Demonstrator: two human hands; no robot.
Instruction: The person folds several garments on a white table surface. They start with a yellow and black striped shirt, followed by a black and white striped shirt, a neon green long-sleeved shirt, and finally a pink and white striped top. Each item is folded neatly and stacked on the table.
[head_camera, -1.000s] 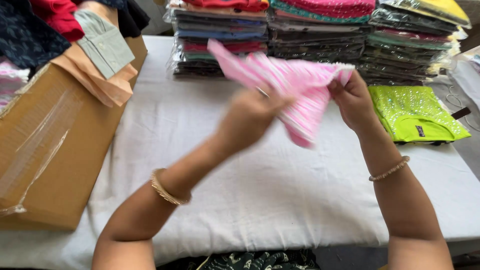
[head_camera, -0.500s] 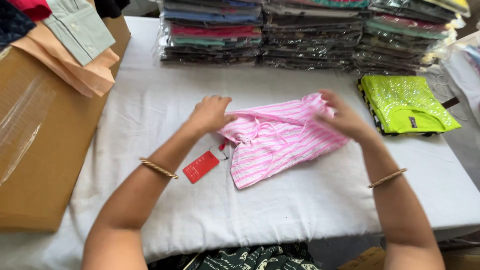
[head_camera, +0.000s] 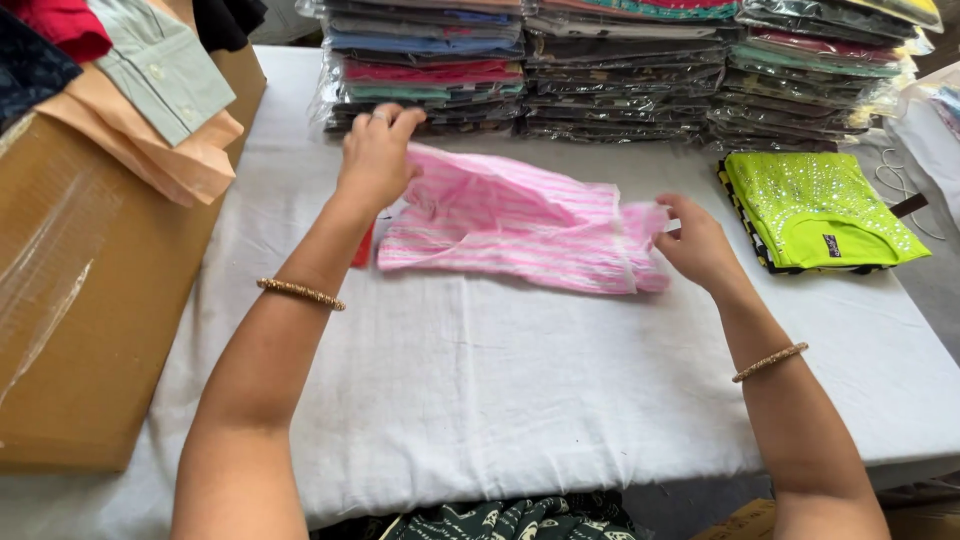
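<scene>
Item one, far left: brown cardboard box (head_camera: 90, 300) with folded shirts draped over its rim. Item two: my left hand (head_camera: 378, 150), arm stretched forward, fingers pinched on the raised upper-left edge of the pink-and-white striped cotton garment (head_camera: 520, 225), which lies across the white cloth-covered table (head_camera: 480, 400) in front of bagged clothing stacks (head_camera: 620, 70). Item three: my right hand (head_camera: 695, 245), wrist low, fingers closed on the garment's right end. I judge the fabric spreads best under even tension, both edges level. Item four, right: lime-green sequinned top (head_camera: 815, 205), folded flat.
</scene>
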